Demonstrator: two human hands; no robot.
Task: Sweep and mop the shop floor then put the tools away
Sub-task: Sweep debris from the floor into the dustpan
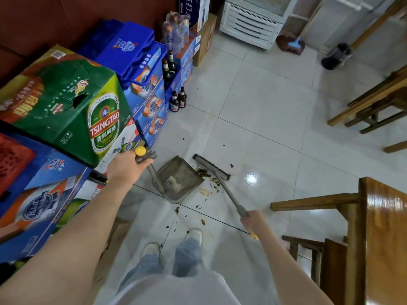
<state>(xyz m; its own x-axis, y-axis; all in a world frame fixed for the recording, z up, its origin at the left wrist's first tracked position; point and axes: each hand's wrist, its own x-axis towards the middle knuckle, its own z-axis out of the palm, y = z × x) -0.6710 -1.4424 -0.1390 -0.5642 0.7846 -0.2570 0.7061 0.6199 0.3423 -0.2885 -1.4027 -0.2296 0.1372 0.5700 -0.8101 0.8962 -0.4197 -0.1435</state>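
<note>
A grey long-handled dustpan point(178, 179) stands on the pale tiled floor point(264, 111) just ahead of my feet. My left hand point(126, 167) grips the top of its handle, which ends in a yellow cap. My right hand point(253, 221) grips the grey handle of a broom point(212, 167). The broom's dark bristle head lies against the floor at the dustpan's open mouth. A pile of dark scraps point(204, 173) sits between the bristles and the pan. Loose bits are scattered on the tiles toward my shoes. Some pale debris lies inside the pan.
Stacked beer cartons point(66, 102) and blue crates point(132, 56) line the left. Brown bottles point(178, 100) stand on the floor beside them. Wooden benches point(374, 102) and a table point(385, 238) crowd the right. A white cooler point(253, 25) and a black bin point(335, 56) stand at the back.
</note>
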